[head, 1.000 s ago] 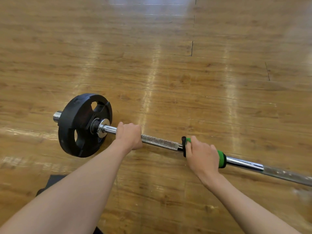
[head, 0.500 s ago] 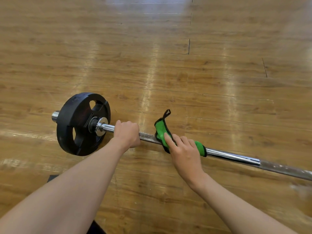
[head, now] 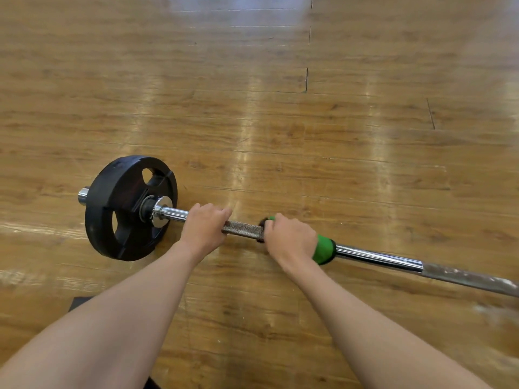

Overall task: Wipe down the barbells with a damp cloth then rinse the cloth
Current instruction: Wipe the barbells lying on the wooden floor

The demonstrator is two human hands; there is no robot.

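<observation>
Two bare arms reach forward over the wooden floor (head: 280,122). By the left arm a small dark flat thing (head: 78,301) lies on the floor; what it is cannot be told. Past it, the barbell (head: 376,258) lies on the floor, running from the person's left to right. The left hand (head: 203,230) grips the bar from above, fingers curled round it, where the shiny part meets the rough grey part (head: 243,228). The right hand (head: 290,240) is close beside it, with a short piece of rough bar between them. Its fingers are curled round a green cloth (head: 323,249) that is wrapped round the bar. A bit of cloth sticks out on each side of the hand. At the bar's left end a black round plate (head: 123,209) stands on its edge on the floor. The silver tip (head: 83,195) pokes out past it. Farther away the floor shines with streaks of light.
</observation>
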